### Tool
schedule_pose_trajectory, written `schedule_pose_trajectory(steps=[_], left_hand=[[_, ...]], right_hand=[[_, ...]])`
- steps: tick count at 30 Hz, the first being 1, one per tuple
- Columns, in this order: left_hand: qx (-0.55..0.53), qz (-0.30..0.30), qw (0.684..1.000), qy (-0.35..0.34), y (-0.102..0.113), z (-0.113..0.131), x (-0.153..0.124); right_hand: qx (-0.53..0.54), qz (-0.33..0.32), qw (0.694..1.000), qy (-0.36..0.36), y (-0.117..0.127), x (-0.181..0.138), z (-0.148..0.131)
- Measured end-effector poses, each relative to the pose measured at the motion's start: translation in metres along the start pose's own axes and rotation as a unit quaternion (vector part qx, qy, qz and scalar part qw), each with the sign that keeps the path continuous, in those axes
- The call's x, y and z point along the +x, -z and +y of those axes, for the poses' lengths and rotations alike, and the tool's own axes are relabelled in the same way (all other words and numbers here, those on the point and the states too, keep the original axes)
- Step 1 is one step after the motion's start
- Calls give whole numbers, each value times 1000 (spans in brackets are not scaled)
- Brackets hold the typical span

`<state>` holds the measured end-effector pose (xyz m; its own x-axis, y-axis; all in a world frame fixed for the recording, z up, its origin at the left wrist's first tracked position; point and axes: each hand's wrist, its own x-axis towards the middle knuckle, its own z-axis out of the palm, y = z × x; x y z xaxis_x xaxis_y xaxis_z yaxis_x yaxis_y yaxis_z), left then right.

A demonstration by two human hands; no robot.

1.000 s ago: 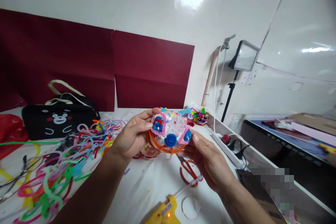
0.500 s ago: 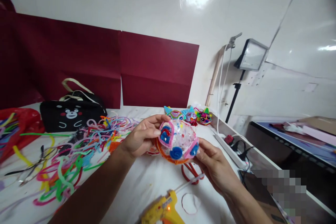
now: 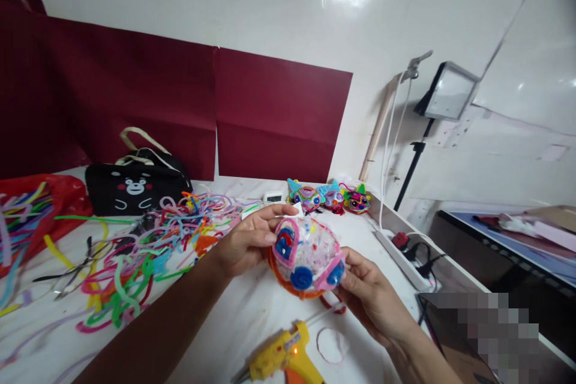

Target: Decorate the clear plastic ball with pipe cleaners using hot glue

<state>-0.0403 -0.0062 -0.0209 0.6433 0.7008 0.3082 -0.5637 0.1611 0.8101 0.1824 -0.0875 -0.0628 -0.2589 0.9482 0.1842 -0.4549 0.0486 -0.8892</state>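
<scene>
Between my two hands is a round, see-through craft ornament [image 3: 317, 246], shaped like an animal face. It has pink-rimmed eyes, a blue coiled nose and an orange edge made of pipe cleaners. My left hand [image 3: 252, 240] pinches its left side, thumb near the left eye. On the right side, my right hand [image 3: 362, 279] grips the rim by the other eye. Below them a yellow hot glue gun [image 3: 281, 351] lies on the white table, its orange light on. A thin ring [image 3: 330, 345] lies beside it, and a red loop is partly hidden behind the ornament.
Tangled pipe cleaners [image 3: 180, 234] cover the left of the table, near eyeglasses [image 3: 78, 267] and a red bag [image 3: 67, 192]. A black bag [image 3: 139, 186] stands behind. Several finished animal-face ornaments [image 3: 330, 197] sit at the back. A power strip [image 3: 402, 261] runs along the right edge.
The camera view has shifted, so the background appears further right. The ornament sits slightly lower, covering more of the red loop. Both hands keep their hold on it.
</scene>
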Motion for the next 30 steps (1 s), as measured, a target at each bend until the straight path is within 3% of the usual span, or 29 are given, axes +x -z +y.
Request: schedule_pose_trajectory(steps=[5, 15, 27, 30], left_hand=[[-21, -18, 1000, 10, 5, -3, -3], [-11, 20, 999, 45, 15, -6, -16], [172, 53, 983, 29, 25, -13, -40], [209, 97, 973, 1, 30, -19, -43]], right_hand=[[-9, 3, 1000, 4, -1, -1, 4], [-31, -6, 999, -12, 5, 3, 12], [-32, -22, 997, -68, 15, 16, 23], [-31, -25, 997, -70, 17, 22, 27]])
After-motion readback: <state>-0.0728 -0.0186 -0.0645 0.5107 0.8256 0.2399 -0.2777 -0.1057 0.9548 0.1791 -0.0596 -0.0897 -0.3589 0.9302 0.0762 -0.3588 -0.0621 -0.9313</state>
